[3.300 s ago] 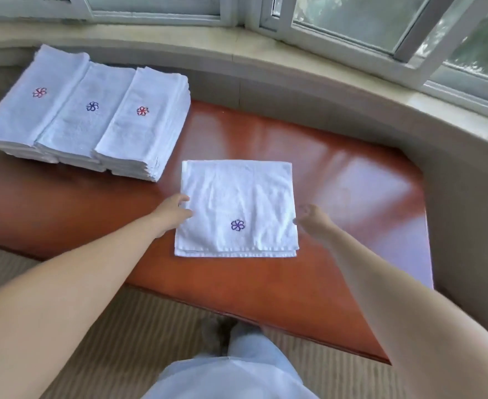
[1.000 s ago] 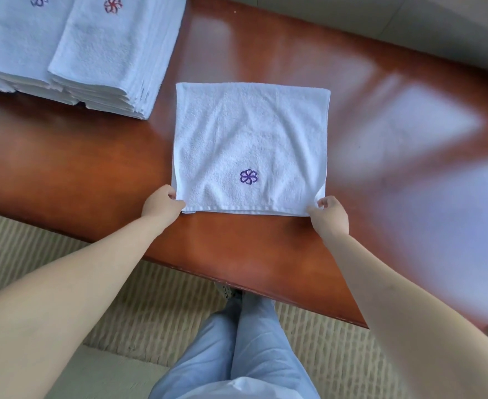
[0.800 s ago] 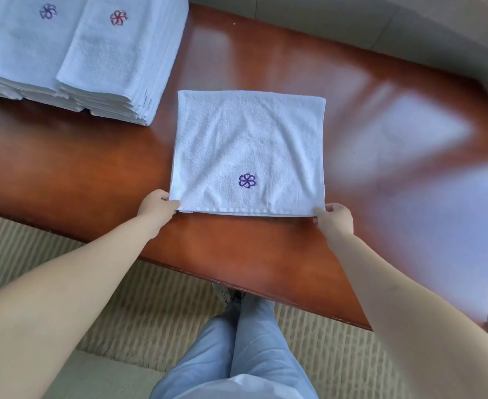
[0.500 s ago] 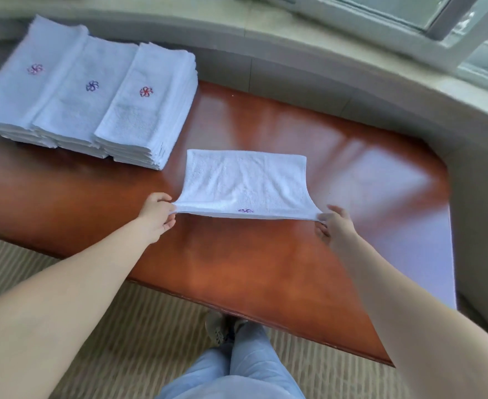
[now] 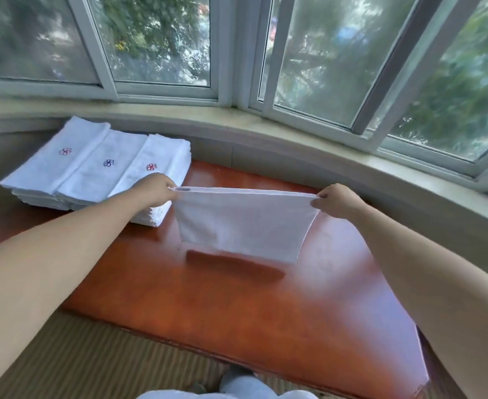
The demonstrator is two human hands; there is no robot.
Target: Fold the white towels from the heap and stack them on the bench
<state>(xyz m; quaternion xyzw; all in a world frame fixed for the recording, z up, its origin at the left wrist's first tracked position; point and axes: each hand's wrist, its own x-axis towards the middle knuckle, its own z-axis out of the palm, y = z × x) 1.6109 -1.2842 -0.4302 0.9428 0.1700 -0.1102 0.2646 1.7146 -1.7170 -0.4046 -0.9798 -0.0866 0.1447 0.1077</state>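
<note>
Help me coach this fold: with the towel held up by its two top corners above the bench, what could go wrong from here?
The towel hangs from pinches by the left hand and right hand; one slip could undo the fold. The left forearm crosses the nearest folded stack and might nudge it.

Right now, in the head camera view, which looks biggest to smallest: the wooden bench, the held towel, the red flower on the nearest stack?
1. Wooden bench
2. Held towel, lifted nearer the camera, which enlarges it
3. Red flower
</note>
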